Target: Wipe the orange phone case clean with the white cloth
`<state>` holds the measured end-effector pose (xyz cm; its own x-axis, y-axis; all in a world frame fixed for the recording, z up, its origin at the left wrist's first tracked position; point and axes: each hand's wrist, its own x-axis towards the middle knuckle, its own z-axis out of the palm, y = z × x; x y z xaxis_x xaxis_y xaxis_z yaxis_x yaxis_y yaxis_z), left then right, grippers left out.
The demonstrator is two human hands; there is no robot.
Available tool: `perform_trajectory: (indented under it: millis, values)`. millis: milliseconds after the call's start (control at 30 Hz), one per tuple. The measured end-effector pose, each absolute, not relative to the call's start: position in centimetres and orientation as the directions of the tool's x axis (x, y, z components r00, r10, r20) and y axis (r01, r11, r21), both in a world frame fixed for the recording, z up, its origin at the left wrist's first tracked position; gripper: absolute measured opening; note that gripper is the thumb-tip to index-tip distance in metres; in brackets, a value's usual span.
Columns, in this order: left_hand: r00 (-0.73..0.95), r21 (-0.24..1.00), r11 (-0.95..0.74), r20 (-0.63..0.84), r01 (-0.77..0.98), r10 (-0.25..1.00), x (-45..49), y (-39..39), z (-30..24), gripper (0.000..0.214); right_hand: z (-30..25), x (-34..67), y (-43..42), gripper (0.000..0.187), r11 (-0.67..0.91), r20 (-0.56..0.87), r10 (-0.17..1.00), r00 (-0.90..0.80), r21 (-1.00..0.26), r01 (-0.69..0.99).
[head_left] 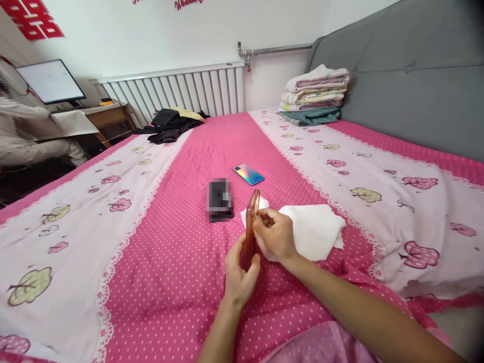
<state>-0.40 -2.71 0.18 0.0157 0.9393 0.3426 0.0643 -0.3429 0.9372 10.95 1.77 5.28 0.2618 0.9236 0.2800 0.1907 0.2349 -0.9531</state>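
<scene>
A brown, see-through phone case [249, 227] stands nearly edge-on in front of me, its top pointing away. My left hand [241, 275] is closed around the lower part, thumb on the near side and fingers on the left. At its upper right edge, my right hand [276, 233] pinches the case with fingers curled; the fingertips are partly hidden. White cloth [315, 229] lies crumpled on the bed beneath and beside my right hand. Beyond the case, a phone [248, 174] with a shiny rainbow-blue back rests on the bedspread. Left of the case sits a dark, pixelated object [220, 199].
The pink dotted bedspread [151, 282] covers the bed. Folded bedding [315, 93] is stacked near the grey headboard [401, 75]. Dark clothes [170, 125] lie by the radiator [181, 88]. At far left, a person [22, 126] sits near a monitor [51, 80].
</scene>
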Motion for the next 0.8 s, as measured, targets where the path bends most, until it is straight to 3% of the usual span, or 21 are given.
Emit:
perform_trajectory:
  millis: [100,167,467,800]
  values:
    - [-0.098,0.836,-0.383,0.453,0.393,0.886,-0.5,-2.6,0.1,0.027,5.4,11.3,1.9,0.016,0.286,0.357,0.889,0.288,-0.922,0.260]
    - [-0.127,0.806,-0.377,0.478,0.456,0.869,-0.4,-2.5,0.0,0.022,5.4,11.5,2.1,0.017,0.317,0.404,0.865,0.297,-0.900,0.299]
    - [-0.043,0.763,-0.446,0.523,0.468,0.851,-0.4,-2.4,-0.5,0.026,5.4,11.8,2.3,0.007,0.377,0.496,0.801,0.336,-0.853,0.361]
    - [-0.125,0.767,-0.461,0.563,0.447,0.817,-0.1,-2.5,-0.9,0.024,5.3,10.7,1.8,0.013,0.286,0.344,0.889,0.301,-0.933,0.220]
